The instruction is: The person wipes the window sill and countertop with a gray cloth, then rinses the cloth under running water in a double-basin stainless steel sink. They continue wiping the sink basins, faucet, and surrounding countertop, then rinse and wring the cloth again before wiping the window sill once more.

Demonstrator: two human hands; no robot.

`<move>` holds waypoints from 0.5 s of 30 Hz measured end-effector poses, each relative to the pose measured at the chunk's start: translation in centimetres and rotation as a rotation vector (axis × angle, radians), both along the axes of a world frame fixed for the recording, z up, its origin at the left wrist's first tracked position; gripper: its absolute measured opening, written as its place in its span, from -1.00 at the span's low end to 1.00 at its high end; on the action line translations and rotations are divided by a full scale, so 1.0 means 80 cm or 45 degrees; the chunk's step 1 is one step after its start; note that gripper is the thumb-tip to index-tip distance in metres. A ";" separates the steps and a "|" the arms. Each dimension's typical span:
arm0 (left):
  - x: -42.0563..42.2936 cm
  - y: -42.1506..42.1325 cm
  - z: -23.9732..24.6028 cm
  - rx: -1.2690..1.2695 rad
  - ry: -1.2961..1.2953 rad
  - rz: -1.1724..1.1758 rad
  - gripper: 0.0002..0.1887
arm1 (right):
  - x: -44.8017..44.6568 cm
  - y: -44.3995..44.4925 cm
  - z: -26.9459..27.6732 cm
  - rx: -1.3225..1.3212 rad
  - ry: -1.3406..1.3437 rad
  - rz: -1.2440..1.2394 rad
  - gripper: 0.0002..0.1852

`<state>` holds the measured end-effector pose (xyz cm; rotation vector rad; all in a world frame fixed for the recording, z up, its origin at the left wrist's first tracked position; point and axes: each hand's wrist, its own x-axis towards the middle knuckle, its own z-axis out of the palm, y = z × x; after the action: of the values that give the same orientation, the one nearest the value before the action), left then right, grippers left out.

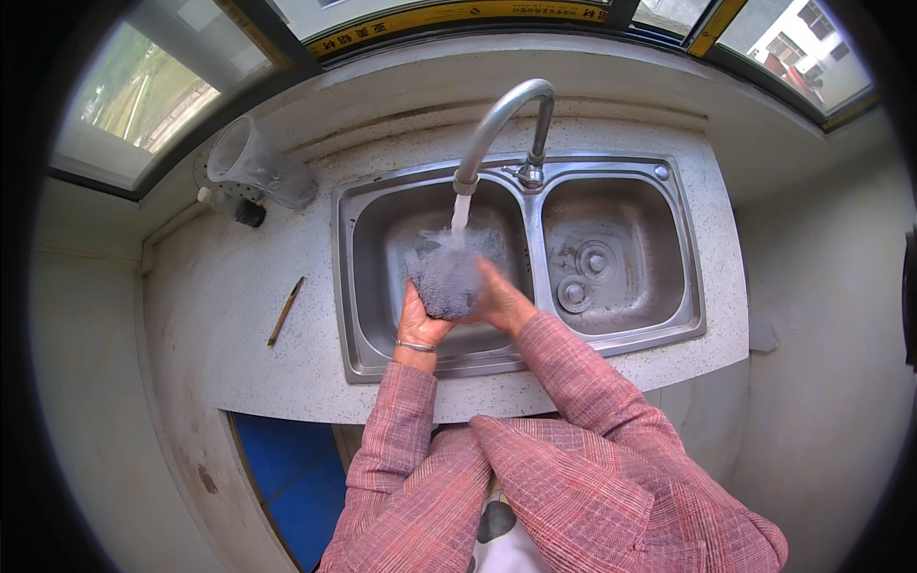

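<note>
A wet grey cloth (pixel 448 283) is bunched over the left basin of a stainless steel double sink (pixel 372 301). Water from the curved metal faucet (pixel 494 125) pours straight onto it. My left hand (pixel 421 319), with a silver bangle at the wrist, grips the cloth from its left and lower side. On the cloth's right side is my right hand (pixel 501 297), blurred by motion; its fingers are partly hidden, and whether they grip or only rub the cloth cannot be made out.
Two strainer plugs (pixel 575 294) lie in the right basin. On the counter's left stand a clear plastic pitcher (pixel 247 161) and a small bottle (pixel 236 208) with dark contents. A thin brown stick (pixel 286 311) lies left of the sink. Windows (pixel 458 18) border the back.
</note>
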<state>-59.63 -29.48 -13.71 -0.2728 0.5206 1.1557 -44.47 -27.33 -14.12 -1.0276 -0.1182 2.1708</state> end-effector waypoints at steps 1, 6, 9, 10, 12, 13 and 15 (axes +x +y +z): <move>0.004 -0.004 -0.001 -0.018 -0.005 -0.008 -0.45 | -0.005 -0.007 -0.006 -0.014 0.390 0.048 -0.33; 0.001 -0.032 0.006 -0.024 0.218 -0.132 -0.39 | -0.017 0.019 -0.009 0.150 0.197 -0.204 -0.53; 0.003 -0.034 0.027 0.117 0.692 -0.261 -0.38 | -0.028 0.026 0.008 0.348 -0.176 -0.211 -0.65; 0.006 -0.032 0.036 0.204 0.883 -0.305 -0.38 | -0.031 0.029 0.015 0.393 -0.255 -0.167 -0.65; 0.011 -0.024 0.047 0.386 1.264 -0.387 -0.39 | -0.026 0.040 0.010 0.479 -0.392 0.014 -0.61; 0.012 -0.018 0.045 0.477 1.451 -0.475 -0.37 | -0.025 0.046 0.000 0.611 -0.560 0.061 -0.59; 0.015 -0.004 0.027 0.655 1.824 -0.651 -0.33 | -0.022 0.054 -0.018 0.868 -0.894 0.162 -0.54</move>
<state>-58.39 -29.81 -11.55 1.1749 1.3841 0.7777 -46.25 -22.99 -15.53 -1.3124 -1.1781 1.5684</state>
